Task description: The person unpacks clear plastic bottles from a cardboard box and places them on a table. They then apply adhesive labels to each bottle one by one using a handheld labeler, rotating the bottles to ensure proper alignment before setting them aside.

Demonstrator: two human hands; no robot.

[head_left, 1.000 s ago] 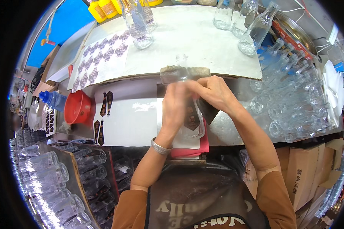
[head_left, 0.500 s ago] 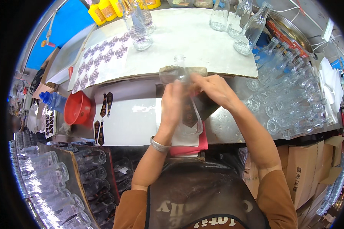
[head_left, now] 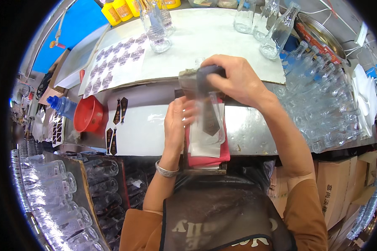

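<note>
A clear glass bottle point(head_left: 215, 140) lies in front of me with its neck pointing away. A dark tie-shaped label point(head_left: 210, 121) shows on it. My right hand point(head_left: 238, 79) is closed on a dark flat pad point(head_left: 209, 75), blurred by motion, over the bottle's far part. My left hand point(head_left: 176, 119) is at the bottle's left side, fingers apart and somewhat blurred, with nothing seen in it. Under the bottle are a white sheet point(head_left: 201, 149) and a folded pink cloth point(head_left: 222, 157).
To the left, a white backing sheet point(head_left: 144, 136) carries several tie-shaped labels point(head_left: 120, 111), beside a red bowl point(head_left: 89, 115). Bottles point(head_left: 155, 37) stand on the raised white board point(head_left: 197, 33). Many more bottles point(head_left: 318, 104) crowd the right, near cardboard boxes point(head_left: 337, 188).
My right hand has moved up, lifting the dark pad from the bottle's right side to over its far part. My left hand has drawn back toward me and left, fingers opening.
</note>
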